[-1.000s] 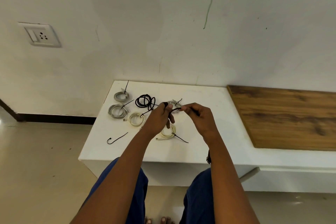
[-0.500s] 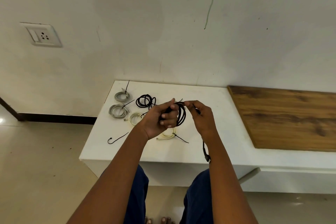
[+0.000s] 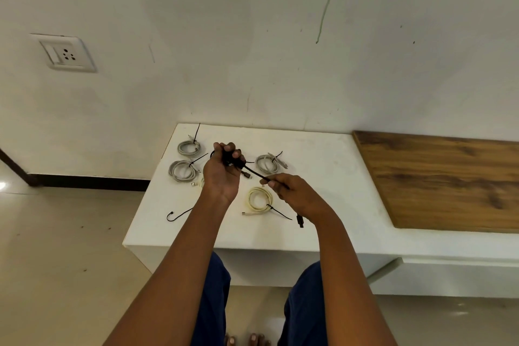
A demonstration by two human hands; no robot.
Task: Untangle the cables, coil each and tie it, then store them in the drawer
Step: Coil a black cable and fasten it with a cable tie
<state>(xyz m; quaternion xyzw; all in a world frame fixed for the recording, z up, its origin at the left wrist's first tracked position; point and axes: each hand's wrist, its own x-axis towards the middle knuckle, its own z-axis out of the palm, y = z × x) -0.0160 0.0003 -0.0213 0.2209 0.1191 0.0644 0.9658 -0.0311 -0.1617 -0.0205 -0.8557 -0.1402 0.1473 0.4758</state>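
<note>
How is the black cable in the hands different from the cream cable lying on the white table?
The black cable is held up off the table, gripped by both hands; the cream cable lies flat on it, untouched. The cream cable is a neat coil with a black tie; the black cable has no visible tie. Both are thin cables.

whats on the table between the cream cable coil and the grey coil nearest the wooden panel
In the head view, only bare white table lies between the cream coil and the grey coil. The right hand, holding the black cable, hovers above that stretch.

bare forearms, blue trousers (image 3: 213,289), bare toes (image 3: 247,340)
</note>
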